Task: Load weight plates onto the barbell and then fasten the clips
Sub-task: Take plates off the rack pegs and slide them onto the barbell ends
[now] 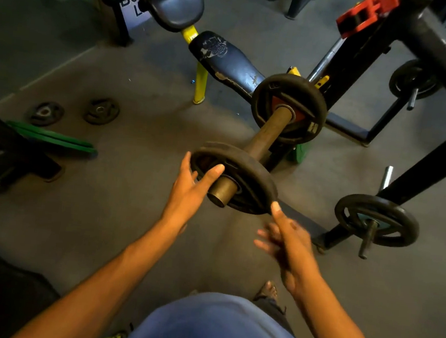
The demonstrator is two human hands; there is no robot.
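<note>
1. Head view shows the barbell sleeve (263, 137) running away from me, up and to the right; its open end (220, 193) points back toward my left hand (189, 190).
2. One weight plate (233, 176) sits threaded near that open end, tilted a little, with a stretch of bare sleeve between it and the inner plate (288, 108) seated further up.
3. My left fingers (214, 172) are spread wide, the thumb resting on the near face of the plate beside the sleeve end. They grip nothing.
4. My right hand (287, 237) is also spread open, slightly blurred, one fingertip touching the plate's lower right rim.
5. I judge the next move is a push along the sleeve's long axis, up and right, until the two plates meet. Both hands are at the plate, so either can drive it.
6. A red clip (366, 13) rests on the rack at upper right, well apart from my hands; fastening is not yet begun.
</note>
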